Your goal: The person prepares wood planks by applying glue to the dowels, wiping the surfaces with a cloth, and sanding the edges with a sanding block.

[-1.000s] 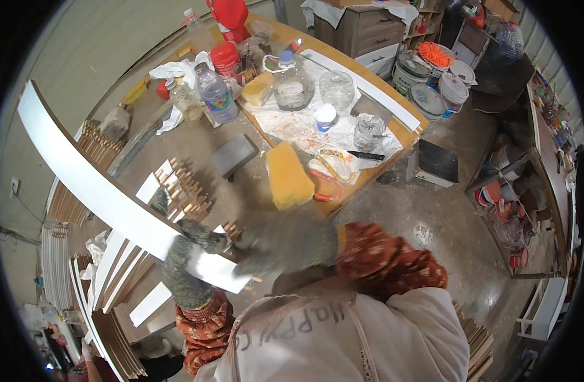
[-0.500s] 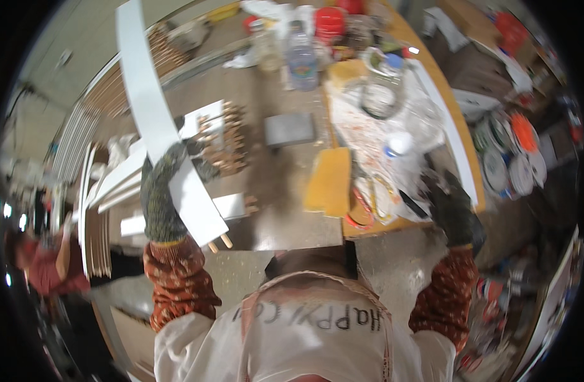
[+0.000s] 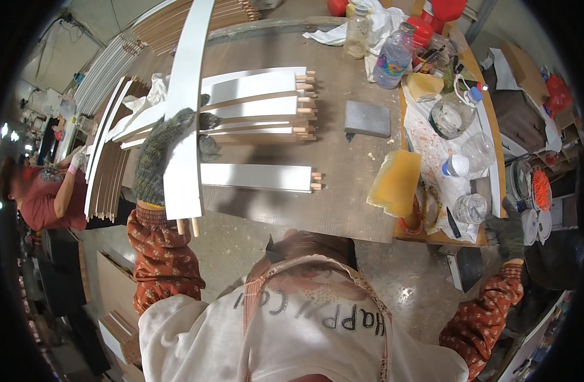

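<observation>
The gloved left hand (image 3: 161, 156) is clenched around a long white board (image 3: 189, 108), holding it above the desk (image 3: 343, 204) over a row of shorter white panels (image 3: 254, 105) (wooden dowels stick out of its near end). The gloved right hand (image 3: 508, 232) reaches to the desk's far right edge, near a clear plastic cup (image 3: 469, 207); its grip cannot be told. A yellow sponge (image 3: 395, 183) lies between.

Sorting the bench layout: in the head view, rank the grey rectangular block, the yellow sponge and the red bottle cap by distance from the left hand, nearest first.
From the left hand:
1. Grey rectangular block, bench centre.
2. Yellow sponge, right, near the front edge.
3. Red bottle cap, far right corner.
</observation>
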Tool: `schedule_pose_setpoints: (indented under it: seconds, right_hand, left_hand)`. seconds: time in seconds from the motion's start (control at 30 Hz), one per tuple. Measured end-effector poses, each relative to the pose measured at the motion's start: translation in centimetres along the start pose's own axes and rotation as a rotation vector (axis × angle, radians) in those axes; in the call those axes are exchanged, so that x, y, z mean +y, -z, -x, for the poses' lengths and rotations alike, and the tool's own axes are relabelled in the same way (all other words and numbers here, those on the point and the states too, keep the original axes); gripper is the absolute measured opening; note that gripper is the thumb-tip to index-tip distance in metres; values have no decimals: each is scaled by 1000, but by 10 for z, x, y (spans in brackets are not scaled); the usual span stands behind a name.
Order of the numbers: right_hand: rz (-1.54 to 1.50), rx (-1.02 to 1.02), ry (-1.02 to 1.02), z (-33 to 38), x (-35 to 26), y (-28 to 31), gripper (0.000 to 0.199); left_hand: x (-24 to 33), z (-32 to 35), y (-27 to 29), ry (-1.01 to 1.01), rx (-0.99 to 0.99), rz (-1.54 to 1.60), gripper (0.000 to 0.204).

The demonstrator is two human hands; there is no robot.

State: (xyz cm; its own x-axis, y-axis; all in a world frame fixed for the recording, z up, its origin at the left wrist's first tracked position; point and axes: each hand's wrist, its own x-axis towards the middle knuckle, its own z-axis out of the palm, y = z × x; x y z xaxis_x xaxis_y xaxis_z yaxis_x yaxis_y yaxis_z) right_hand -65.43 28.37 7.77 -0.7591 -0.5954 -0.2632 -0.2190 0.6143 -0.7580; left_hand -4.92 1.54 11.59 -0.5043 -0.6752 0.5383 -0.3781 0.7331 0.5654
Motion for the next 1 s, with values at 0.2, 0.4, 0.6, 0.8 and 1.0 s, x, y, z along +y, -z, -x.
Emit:
schedule_pose_setpoints:
  seconds: [0.2, 0.4, 0.6, 0.8, 1.0]
  right_hand:
    - [-251, -9, 269, 53, -49, 31, 50]
    - [-321, -627, 294, 129, -103, -149, 35]
    - [-460, -1039, 747, 177, -122, -255, 34]
    - [212, -520, 1591, 172, -137, -277, 37]
    - [-45, -1025, 1051, 163, -152, -301, 37]
  left_hand:
    - [-20, 3, -20, 398, -90, 290, 36]
    - [-25, 10, -43, 72, -12, 289, 44]
    - [-15, 4, -47, -160, 48, 27, 41]
    - [-7, 3, -47, -86, 14, 109, 36]
    - [-18, 3, -52, -80, -12, 245, 44]
